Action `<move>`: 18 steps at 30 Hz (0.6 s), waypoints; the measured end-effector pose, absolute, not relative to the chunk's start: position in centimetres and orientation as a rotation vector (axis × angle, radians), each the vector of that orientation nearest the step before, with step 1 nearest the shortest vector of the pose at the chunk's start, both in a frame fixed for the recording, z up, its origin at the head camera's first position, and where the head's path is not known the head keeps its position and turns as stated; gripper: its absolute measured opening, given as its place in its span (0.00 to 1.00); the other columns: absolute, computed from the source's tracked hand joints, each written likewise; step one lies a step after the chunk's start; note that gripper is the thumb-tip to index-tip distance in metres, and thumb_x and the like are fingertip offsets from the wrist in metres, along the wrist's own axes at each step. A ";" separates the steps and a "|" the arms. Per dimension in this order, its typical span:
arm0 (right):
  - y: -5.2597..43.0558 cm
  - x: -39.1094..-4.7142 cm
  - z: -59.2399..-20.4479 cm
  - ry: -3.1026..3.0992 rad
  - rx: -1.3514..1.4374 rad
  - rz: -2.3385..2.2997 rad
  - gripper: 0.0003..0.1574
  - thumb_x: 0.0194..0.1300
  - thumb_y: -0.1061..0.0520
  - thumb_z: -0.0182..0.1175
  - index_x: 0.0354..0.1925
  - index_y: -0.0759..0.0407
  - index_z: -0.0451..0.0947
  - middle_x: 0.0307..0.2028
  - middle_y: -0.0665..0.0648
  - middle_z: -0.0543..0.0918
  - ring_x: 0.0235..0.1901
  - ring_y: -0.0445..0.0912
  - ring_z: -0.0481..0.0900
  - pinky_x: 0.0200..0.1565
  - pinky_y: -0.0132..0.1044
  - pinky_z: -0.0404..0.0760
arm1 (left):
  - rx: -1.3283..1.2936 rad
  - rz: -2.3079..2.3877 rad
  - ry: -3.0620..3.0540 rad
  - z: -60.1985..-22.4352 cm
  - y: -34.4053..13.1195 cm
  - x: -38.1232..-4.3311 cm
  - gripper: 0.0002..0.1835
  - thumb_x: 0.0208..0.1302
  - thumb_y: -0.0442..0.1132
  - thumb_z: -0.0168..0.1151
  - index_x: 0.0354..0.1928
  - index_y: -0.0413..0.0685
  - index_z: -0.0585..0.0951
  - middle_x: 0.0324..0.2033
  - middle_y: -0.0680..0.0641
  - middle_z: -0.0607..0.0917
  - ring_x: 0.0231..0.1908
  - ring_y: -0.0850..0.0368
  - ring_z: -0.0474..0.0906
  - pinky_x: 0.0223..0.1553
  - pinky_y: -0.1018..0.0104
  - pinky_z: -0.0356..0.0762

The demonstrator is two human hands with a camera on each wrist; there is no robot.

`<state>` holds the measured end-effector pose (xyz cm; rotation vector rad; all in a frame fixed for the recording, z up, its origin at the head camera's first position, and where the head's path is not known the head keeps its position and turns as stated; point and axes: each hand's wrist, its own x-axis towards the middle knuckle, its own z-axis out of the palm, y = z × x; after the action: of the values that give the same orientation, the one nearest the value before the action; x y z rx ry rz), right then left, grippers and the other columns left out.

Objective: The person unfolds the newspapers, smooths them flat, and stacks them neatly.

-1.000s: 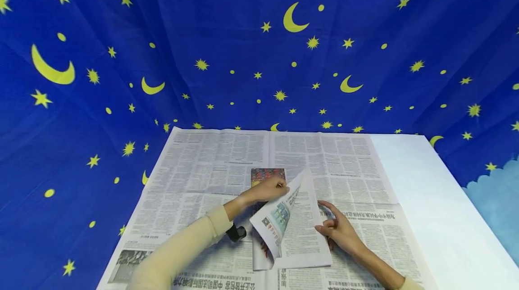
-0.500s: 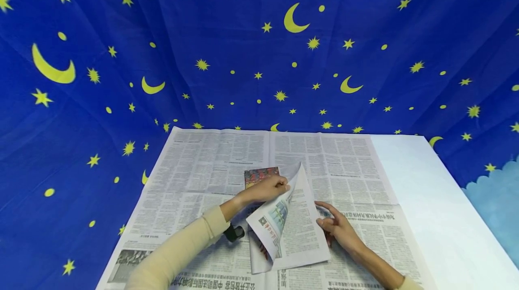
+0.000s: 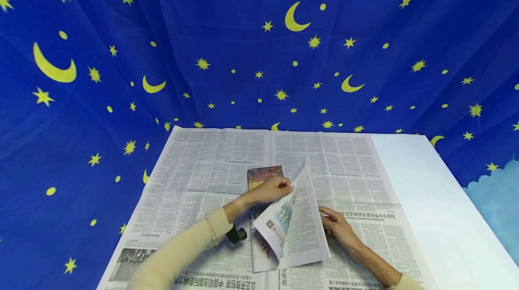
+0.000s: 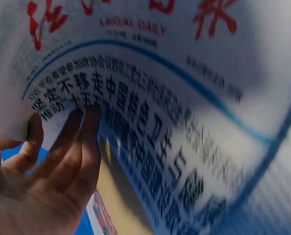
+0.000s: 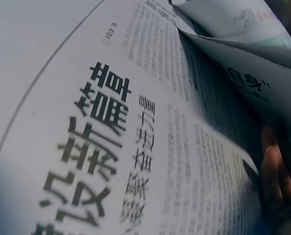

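Note:
A folded newspaper point(image 3: 302, 231) with a red masthead on its turned-over page lies in front of the person, over the spread sheets. My left hand point(image 3: 269, 189) pinches its upper left edge and lifts the page into a curl. In the left wrist view, the fingers point(image 4: 89, 132) press against the printed side of the curled newspaper point(image 4: 135, 98). At the newspaper's right edge is my right hand point(image 3: 340, 229), fingers bent and tips right at the paper; I cannot tell whether it grips. A colour-printed page or cover point(image 3: 263, 174) shows beneath the left hand.
Spread newspaper sheets point(image 3: 202, 168) cover most of the white table point(image 3: 421, 182), whose bare strip shows at right. A black wrist device point(image 3: 236, 235) hangs under the left wrist. Behind stands a blue cloth point(image 3: 227, 33) with yellow stars and moons.
The folded newspaper and the colour-printed piece shifted left, then slightly back right. The right thumb, earlier over the paper's edge, now sits at the edge. The left hand keeps its pinch.

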<state>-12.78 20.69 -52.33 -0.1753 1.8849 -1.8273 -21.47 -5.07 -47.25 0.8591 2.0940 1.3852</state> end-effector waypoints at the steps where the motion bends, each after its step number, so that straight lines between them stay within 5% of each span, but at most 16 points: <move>1: 20.5 -12.8 -52.3 1.881 -0.189 -1.831 0.32 0.75 0.58 0.48 0.66 0.79 0.57 0.31 0.45 0.83 0.24 0.34 0.74 0.28 0.27 0.74 | 0.864 1.367 2.104 -47.4 -4.8 -21.4 0.17 0.76 0.35 0.46 0.23 0.44 0.66 0.16 0.54 0.62 0.15 0.65 0.56 0.23 0.73 0.60; 10: 18.7 -13.2 -52.0 2.080 -0.151 -1.724 0.30 0.73 0.51 0.55 0.62 0.72 0.69 0.32 0.50 0.84 0.24 0.36 0.77 0.26 0.28 0.75 | 0.779 1.235 2.141 -48.5 -1.9 -20.5 0.17 0.74 0.36 0.48 0.23 0.44 0.70 0.14 0.56 0.63 0.14 0.65 0.55 0.22 0.73 0.59; 18: 18.4 -13.0 -52.0 2.191 -0.185 -1.649 0.27 0.69 0.52 0.60 0.59 0.68 0.73 0.32 0.62 0.87 0.26 0.42 0.83 0.29 0.33 0.80 | 0.622 1.248 2.111 -48.7 -0.9 -19.8 0.20 0.76 0.44 0.48 0.28 0.39 0.78 0.20 0.49 0.76 0.19 0.58 0.72 0.23 0.69 0.73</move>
<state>-12.98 18.35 -52.04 -0.1851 2.1913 -1.6490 -19.79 -0.90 -48.72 0.6220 2.1113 1.2485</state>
